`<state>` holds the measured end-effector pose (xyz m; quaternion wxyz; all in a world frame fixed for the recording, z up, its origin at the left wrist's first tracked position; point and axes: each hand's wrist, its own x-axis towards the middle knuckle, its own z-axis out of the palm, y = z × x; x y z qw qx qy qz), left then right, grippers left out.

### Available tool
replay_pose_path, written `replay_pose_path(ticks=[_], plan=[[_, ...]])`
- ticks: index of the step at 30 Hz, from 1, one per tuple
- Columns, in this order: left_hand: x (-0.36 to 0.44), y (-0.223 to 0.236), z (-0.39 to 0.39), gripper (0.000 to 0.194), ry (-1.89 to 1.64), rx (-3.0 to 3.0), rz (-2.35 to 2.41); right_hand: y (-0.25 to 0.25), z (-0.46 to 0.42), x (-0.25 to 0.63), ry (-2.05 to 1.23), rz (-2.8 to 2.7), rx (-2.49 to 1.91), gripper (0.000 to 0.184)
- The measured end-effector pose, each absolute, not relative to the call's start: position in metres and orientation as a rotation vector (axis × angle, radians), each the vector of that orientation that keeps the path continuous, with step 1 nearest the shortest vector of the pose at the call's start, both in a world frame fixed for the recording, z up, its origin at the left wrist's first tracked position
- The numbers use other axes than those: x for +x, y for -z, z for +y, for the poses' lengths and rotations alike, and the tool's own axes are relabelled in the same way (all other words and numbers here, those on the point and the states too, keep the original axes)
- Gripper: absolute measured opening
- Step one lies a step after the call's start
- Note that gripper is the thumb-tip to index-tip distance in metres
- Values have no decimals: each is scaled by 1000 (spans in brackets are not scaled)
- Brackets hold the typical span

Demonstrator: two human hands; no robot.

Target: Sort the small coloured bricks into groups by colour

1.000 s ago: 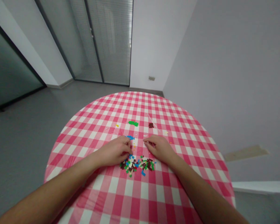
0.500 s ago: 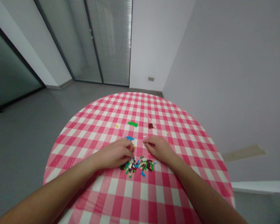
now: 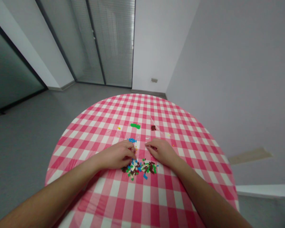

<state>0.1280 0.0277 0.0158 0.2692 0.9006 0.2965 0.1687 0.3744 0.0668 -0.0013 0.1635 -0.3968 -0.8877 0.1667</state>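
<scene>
Dozens of tiny bricks [image 3: 139,167] lie heaped on the checked tablecloth [image 3: 130,198], just below my curled fingers. My left hand [image 3: 116,155] sits at the heap's top edge, my right hand [image 3: 161,152] just beside it; I cannot tell whether either pinches anything. Beyond lie blue bricks [image 3: 132,140], green bricks [image 3: 135,126] and brown bricks [image 3: 153,128].

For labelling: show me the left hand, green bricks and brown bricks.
Left hand [image 3: 116,155], head view, on its back.
Green bricks [image 3: 135,126], head view, on their middle.
Brown bricks [image 3: 153,128], head view, on their middle.
</scene>
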Motion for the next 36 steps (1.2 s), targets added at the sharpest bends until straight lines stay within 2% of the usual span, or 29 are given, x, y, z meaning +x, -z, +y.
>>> replay_pose_path(ticks=[13, 19, 29, 36], plan=[[126, -7, 32, 32, -525, 2358, 807, 3, 67, 375, -481, -2532, -1114, 20], [127, -9, 32, 33, -413, 2261, 902, 2, 66, 375, -504, -2521, -1108, 20], [126, -8, 32, 21, -435, 2267, 901, 2, 67, 375, -536, -2522, -1108, 22], [130, -11, 28, 20, -512, 2275, 916, 0, 66, 376, -543, -2515, -1115, 22]])
